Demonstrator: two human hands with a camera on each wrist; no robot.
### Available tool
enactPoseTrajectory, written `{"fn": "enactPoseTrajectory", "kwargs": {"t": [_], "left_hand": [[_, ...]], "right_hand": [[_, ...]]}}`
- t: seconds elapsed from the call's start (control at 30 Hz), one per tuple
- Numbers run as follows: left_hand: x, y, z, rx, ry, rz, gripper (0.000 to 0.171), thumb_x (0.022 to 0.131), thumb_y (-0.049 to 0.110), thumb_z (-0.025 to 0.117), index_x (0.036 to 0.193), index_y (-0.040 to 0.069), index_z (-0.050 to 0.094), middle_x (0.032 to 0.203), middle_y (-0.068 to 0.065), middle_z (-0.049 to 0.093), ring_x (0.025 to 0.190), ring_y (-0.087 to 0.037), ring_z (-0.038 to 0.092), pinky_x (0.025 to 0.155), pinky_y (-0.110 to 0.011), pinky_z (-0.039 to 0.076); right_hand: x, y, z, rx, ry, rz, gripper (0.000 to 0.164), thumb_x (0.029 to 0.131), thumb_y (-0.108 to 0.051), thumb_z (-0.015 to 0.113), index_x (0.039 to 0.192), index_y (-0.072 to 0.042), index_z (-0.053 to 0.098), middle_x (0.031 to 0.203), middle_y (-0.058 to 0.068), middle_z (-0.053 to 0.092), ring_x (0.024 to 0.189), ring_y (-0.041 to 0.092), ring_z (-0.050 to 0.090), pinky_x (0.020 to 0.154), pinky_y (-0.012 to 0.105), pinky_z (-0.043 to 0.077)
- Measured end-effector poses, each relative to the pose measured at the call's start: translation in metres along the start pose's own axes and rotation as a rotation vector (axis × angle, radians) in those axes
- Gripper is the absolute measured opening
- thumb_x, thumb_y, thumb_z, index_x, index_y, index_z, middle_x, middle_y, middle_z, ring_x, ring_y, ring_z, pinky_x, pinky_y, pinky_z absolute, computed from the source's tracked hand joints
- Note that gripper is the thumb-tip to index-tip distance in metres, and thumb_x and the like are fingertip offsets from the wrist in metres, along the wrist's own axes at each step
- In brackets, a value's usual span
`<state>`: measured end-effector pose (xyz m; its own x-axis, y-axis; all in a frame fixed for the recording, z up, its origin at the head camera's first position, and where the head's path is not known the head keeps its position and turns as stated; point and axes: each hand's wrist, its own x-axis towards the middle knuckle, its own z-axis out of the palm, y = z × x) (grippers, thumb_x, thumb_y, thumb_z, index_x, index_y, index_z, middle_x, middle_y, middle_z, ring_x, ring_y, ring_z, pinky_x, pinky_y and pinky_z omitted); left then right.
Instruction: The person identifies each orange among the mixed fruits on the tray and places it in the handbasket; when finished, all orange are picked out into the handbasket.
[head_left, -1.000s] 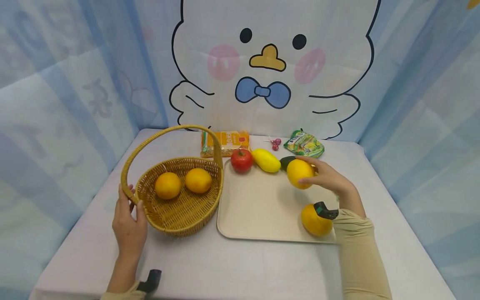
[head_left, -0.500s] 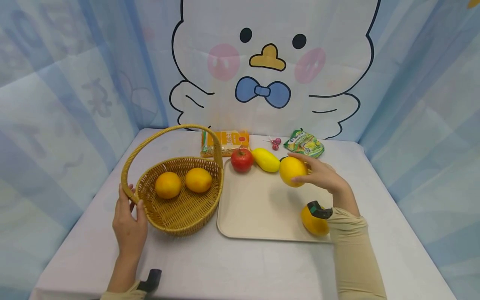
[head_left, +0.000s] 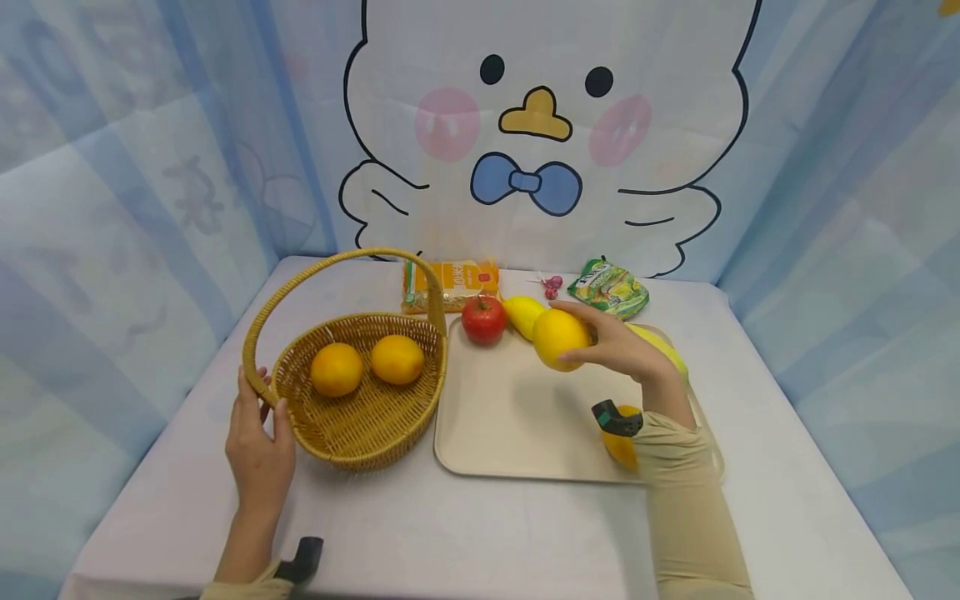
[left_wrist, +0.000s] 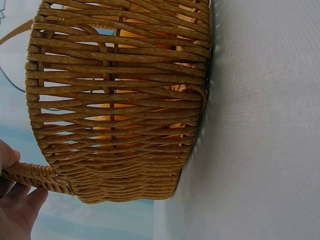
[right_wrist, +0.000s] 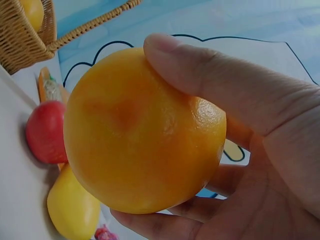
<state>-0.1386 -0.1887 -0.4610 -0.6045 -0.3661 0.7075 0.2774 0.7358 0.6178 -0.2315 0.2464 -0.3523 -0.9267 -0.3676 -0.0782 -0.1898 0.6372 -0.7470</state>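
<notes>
My right hand [head_left: 618,342] holds an orange [head_left: 557,340] above the back part of the beige tray [head_left: 517,425]. In the right wrist view, the thumb lies over the orange's upper side and the fingers curl beneath it. On the left, my left hand [head_left: 258,458] grips the foot of the handle [head_left: 279,297] of a woven basket [head_left: 360,461]. The left wrist view shows thumb and fingers around that handle, with the basket on the table. Two oranges [head_left: 337,369] lie inside the basket. Another orange [head_left: 619,450] sits on the tray, partly hidden by the right wrist.
A red apple [head_left: 483,320] and a yellow fruit [head_left: 522,313] line the tray's back edge. A yellow-green fruit [head_left: 667,348] is partly behind the right hand. Farther back lie an orange packet [head_left: 461,283], lollipops [head_left: 552,286] and a green bag [head_left: 609,288].
The right hand has carried its orange leftward across the tray, now overlapping the yellow fruit and uncovering the yellow-green one. The left hand and the basket have stayed in place.
</notes>
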Motion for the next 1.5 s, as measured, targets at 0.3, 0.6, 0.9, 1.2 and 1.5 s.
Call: {"fn": "enactPoseTrajectory", "kwargs": {"t": [0.3,0.6,0.9,1.2,1.5], "left_hand": [[0.001,0.001,-0.001,-0.006,-0.015,-0.007,0.064,0.09,-0.002,0.057,0.147,0.007,0.03,0.133,-0.019,0.054,0.119,-0.037,0.054,0.099,0.005,0.031],[0.001,0.0,-0.001,0.008,-0.021,-0.011,0.067,0.088,-0.004,0.057,0.148,0.009,0.029,0.134,-0.019,0.053,0.119,-0.036,0.054,0.1,-0.02,0.048],[0.002,-0.002,0.001,-0.012,0.004,0.016,0.067,0.086,-0.006,0.06,0.146,0.004,0.033,0.131,-0.02,0.055,0.117,-0.036,0.055,0.097,-0.025,0.05],[0.002,0.001,0.0,-0.013,-0.006,0.009,0.067,0.087,-0.006,0.06,0.146,0.005,0.032,0.132,-0.02,0.054,0.118,-0.037,0.054,0.101,0.001,0.035],[0.002,0.0,-0.001,-0.022,0.002,0.011,0.068,0.086,-0.006,0.06,0.146,0.006,0.032,0.131,-0.02,0.055,0.118,-0.036,0.055,0.101,-0.008,0.042]], "right_hand": [[0.005,-0.011,0.008,0.002,-0.007,-0.028,0.078,0.076,-0.04,0.076,0.143,-0.037,0.036,0.149,0.003,0.036,0.12,0.028,0.042,0.105,0.049,0.043],[0.013,-0.023,0.02,0.027,-0.031,-0.06,0.077,0.076,-0.038,0.077,0.142,-0.035,0.038,0.14,0.002,0.045,0.116,0.027,0.046,0.102,0.047,0.046],[0.022,-0.033,0.033,0.045,-0.057,-0.102,0.076,0.076,-0.039,0.077,0.141,-0.037,0.039,0.143,0.003,0.042,0.116,0.027,0.046,0.101,0.047,0.047],[0.029,-0.042,0.048,0.047,-0.079,-0.159,0.075,0.075,-0.036,0.078,0.139,-0.04,0.04,0.138,0.0,0.045,0.115,0.026,0.045,0.098,0.042,0.048],[0.039,-0.058,0.065,0.107,-0.143,-0.249,0.072,0.079,-0.024,0.076,0.142,-0.03,0.041,0.141,-0.001,0.043,0.117,0.026,0.046,0.1,0.046,0.049]]}}
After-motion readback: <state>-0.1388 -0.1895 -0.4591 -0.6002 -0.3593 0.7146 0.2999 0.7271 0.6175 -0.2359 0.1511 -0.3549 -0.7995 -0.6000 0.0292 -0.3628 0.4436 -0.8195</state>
